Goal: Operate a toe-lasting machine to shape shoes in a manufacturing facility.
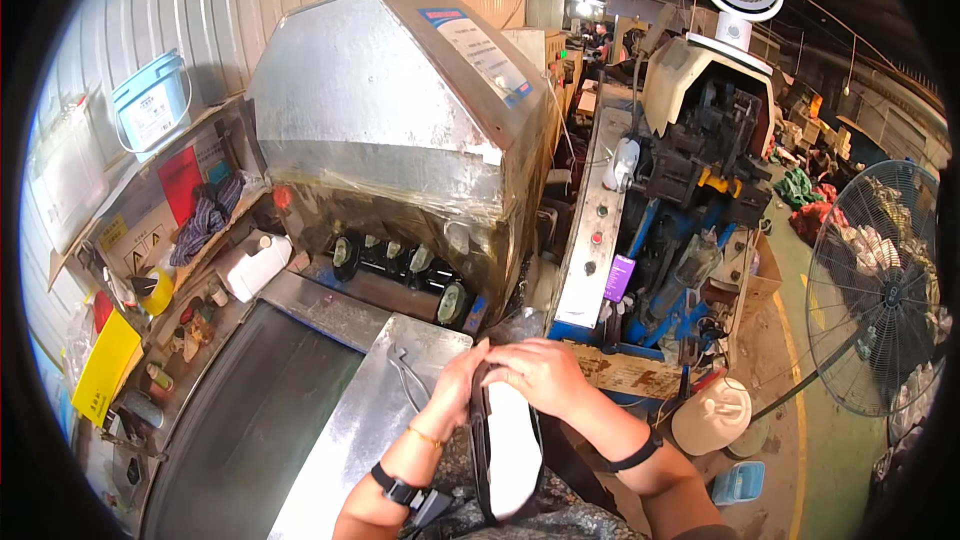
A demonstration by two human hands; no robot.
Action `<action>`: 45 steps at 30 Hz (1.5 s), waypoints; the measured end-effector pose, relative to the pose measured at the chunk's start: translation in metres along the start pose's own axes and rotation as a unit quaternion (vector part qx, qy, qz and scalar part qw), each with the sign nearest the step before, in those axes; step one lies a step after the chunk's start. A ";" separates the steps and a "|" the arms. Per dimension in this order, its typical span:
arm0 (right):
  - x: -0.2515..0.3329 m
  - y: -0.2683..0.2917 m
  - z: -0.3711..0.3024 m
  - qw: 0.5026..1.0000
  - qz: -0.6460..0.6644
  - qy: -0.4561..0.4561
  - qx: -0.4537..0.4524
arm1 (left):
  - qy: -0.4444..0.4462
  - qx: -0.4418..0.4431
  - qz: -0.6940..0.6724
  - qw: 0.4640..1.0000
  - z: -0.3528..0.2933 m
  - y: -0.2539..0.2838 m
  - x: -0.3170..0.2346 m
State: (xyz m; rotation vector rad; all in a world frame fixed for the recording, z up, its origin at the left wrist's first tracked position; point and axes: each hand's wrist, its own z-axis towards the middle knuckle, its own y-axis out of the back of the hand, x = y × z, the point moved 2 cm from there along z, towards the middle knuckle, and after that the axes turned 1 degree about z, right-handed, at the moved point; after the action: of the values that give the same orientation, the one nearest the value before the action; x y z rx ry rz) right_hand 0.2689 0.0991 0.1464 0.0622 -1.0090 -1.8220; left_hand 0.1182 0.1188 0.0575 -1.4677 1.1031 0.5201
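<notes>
A black shoe upper point(512, 450) with a long white underside is close to my body, its far end between my two hands. My left hand point(460, 380) is closed on the black edge at that far end, on its left side. Bent over the same end, my right hand point(540, 372) grips the edge from the right, with its thumb toward the white face. The fingertips partly hide that end. Beside my left hand, metal pincers point(404, 376) lie on a sheet-metal table point(345, 430).
A dark conveyor belt point(255, 420) runs left of the table toward a metal hood point(380, 90), with several black shoes point(420, 270) under it. A machine point(690, 210) stands ahead right, near a beige jug point(712, 416), a blue bin point(738, 482) and a floor fan point(880, 290).
</notes>
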 end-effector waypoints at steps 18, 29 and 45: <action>-0.038 -0.087 -0.063 0.973 0.177 -0.089 0.118 | -0.204 0.036 0.322 0.924 -0.062 0.042 0.057; -0.032 -0.119 -0.072 0.984 0.126 -0.118 0.048 | -0.195 -0.065 0.413 0.887 -0.053 0.065 0.077; -0.063 -0.131 -0.188 0.452 0.686 -0.567 0.060 | -0.050 -0.013 0.203 0.978 -0.042 0.073 0.062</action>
State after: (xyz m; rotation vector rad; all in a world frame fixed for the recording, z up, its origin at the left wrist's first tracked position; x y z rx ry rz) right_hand 0.2893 0.0539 -0.0858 -1.6227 -1.2974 0.0375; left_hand 0.0734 0.0670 -0.0216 -1.2255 1.3259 0.8862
